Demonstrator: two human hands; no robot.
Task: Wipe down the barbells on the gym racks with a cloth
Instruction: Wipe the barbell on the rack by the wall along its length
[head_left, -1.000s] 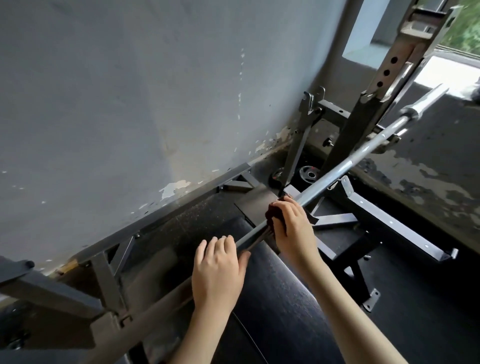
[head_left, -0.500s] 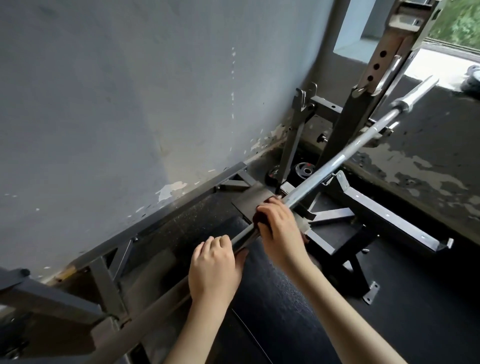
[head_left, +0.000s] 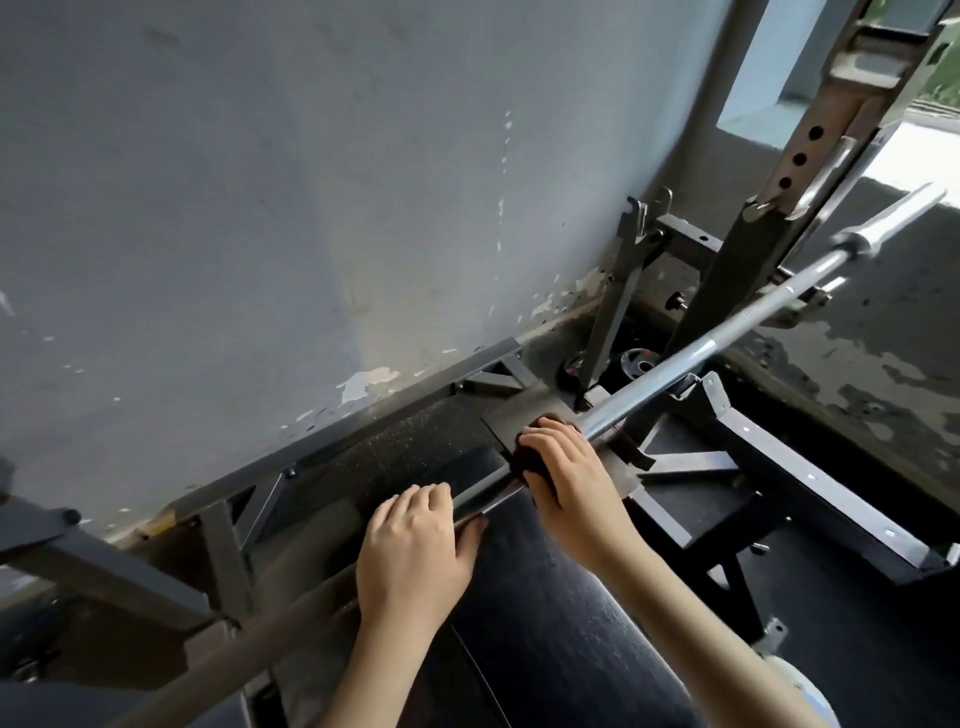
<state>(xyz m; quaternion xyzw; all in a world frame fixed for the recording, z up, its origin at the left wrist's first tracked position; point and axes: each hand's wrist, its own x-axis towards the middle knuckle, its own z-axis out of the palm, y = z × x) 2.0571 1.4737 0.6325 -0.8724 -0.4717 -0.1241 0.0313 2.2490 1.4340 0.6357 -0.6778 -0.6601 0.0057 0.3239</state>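
Note:
A long steel barbell (head_left: 727, 332) lies across a bench rack, running from lower left to upper right, its bright sleeve ending near the window. My left hand (head_left: 415, 551) grips the shaft from above, thumb under the bar. Just to the right, my right hand (head_left: 566, 478) holds a dark cloth (head_left: 527, 460) wrapped round the shaft. Only a small dark edge of the cloth shows under the fingers.
A black padded bench (head_left: 545, 613) lies under my arms. The rack upright (head_left: 810, 171) with holes rises at upper right, its dark metal frame (head_left: 789, 478) spreads over the floor. A grey wall (head_left: 260, 208) is close on the left. Small weight plates (head_left: 636, 361) lie by the wall.
My right hand with the cloth has slid a little further up the bar, away from my left hand. The left hand keeps its grip in the same place.

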